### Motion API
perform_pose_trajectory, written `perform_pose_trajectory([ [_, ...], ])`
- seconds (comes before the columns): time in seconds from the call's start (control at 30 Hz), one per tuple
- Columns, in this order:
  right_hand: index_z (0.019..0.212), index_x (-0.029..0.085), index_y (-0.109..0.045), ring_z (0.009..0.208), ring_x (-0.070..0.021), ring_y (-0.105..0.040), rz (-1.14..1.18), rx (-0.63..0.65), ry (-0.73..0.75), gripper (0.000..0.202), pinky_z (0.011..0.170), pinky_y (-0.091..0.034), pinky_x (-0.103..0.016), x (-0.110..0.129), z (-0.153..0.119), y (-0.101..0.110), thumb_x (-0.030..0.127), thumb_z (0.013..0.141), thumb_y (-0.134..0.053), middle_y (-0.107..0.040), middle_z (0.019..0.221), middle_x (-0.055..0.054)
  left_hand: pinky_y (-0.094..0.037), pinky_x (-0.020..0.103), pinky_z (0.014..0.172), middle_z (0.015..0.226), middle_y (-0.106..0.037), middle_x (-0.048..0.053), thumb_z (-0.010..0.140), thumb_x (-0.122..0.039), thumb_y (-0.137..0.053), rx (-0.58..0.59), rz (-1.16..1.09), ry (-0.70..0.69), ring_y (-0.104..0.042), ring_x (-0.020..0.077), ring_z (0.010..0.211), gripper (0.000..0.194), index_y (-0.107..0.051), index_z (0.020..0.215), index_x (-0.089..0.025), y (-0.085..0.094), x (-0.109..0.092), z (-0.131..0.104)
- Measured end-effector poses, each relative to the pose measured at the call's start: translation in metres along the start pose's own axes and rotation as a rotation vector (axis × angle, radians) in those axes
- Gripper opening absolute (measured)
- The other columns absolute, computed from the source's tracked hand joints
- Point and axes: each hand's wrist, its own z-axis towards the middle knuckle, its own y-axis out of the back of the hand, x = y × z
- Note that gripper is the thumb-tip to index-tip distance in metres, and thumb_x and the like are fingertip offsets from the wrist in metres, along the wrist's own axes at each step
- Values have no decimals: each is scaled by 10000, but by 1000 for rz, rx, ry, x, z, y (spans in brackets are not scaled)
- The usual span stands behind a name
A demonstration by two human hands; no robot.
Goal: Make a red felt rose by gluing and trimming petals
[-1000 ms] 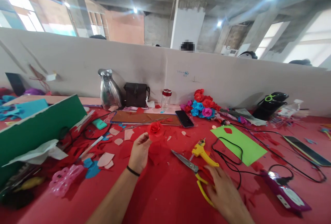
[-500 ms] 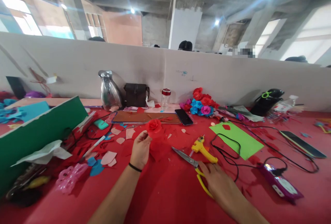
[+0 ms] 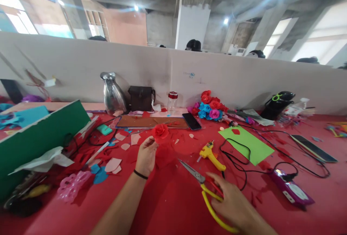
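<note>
Between the fingertips of my left hand [image 3: 147,155] is a red paper rose [image 3: 160,133], held upright above the red table. My right hand [image 3: 227,195] is at the handles of the scissors [image 3: 194,172], its fingers around something red beside the yellow loops. What the red piece is, I cannot make out. The scissor blades point up and to the left, nearly together. Just beyond them lies a yellow glue gun [image 3: 213,156] with a black cord.
A green sheet [image 3: 248,144], a purple power strip [image 3: 292,188] and cords lie at the right. Paper flowers [image 3: 208,107], a phone [image 3: 192,121], a glass jar [image 3: 172,103] and a steel jug [image 3: 112,94] stand or lie behind. Paper scraps and a green board [image 3: 46,133] are left.
The scissors have shifted slightly left and down, and their handles are spread into clearer view with my right hand on them. My left hand still holds the rose.
</note>
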Motion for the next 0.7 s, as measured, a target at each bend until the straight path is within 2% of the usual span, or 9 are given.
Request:
perform_pose_trajectory([
  [0.07,1267,164,-520,1136,-282,-569,265,-32,34,577,934,-452,-368,2,1,-2,281,712,-624,-606,1238,-142,-412,166,561,577,-640,-59,431,-84,-780,-4,4,-6,-541,58,537,247,-629,608,-168,-1,-1,-1],
  [0.13,1290,194,-505,1183,-283,-527,525,-49,102,641,939,-455,-378,7,5,-7,416,711,-662,-574,1272,-137,-421,181,581,600,-648,-48,446,-91,-773,6,23,-16,-553,74,565,237,-643,628,-170,-2,-1,-3],
  [0.23,1250,262,-535,996,-257,-612,741,-31,198,604,834,-503,-378,20,17,-18,514,715,-659,-639,1098,-102,-439,208,634,632,-656,-30,467,-102,-759,28,61,-55,-573,103,619,223,-653,650,-171,-5,-2,-7],
  [0.3,1186,279,-574,922,-238,-612,792,13,222,534,832,-495,-384,33,28,-24,566,737,-619,-641,997,-75,-441,217,647,652,-651,-26,494,-113,-745,56,77,-84,-573,111,633,204,-644,661,-173,-6,-2,-8],
  [0.43,1126,283,-598,1087,-246,-512,871,76,225,521,964,-399,-401,64,49,-33,613,722,-612,-592,1058,-60,-414,196,590,623,-591,-50,543,-112,-714,90,101,-96,-525,88,569,181,-594,661,-179,-5,-4,-11],
  [0.5,1143,290,-580,1044,-238,-520,908,78,262,549,964,-392,-400,74,58,-37,621,707,-624,-584,1044,-50,-402,186,574,617,-568,-58,553,-107,-706,77,111,-98,-505,79,554,183,-575,657,-181,-5,-4,-12],
  [0.63,1170,293,-553,855,-211,-542,934,109,332,599,871,-434,-387,76,67,-45,672,707,-584,-576,942,-35,-414,197,601,688,-604,-35,555,-112,-709,80,150,-102,-530,97,607,211,-595,716,-187,-5,-3,-13],
  [0.7,1160,300,-565,806,-205,-534,918,66,341,586,800,-453,-369,73,66,-48,675,711,-575,-575,911,-32,-418,200,616,710,-621,-21,560,-118,-714,95,169,-101,-543,106,635,216,-606,735,-186,-6,-1,-13],
])
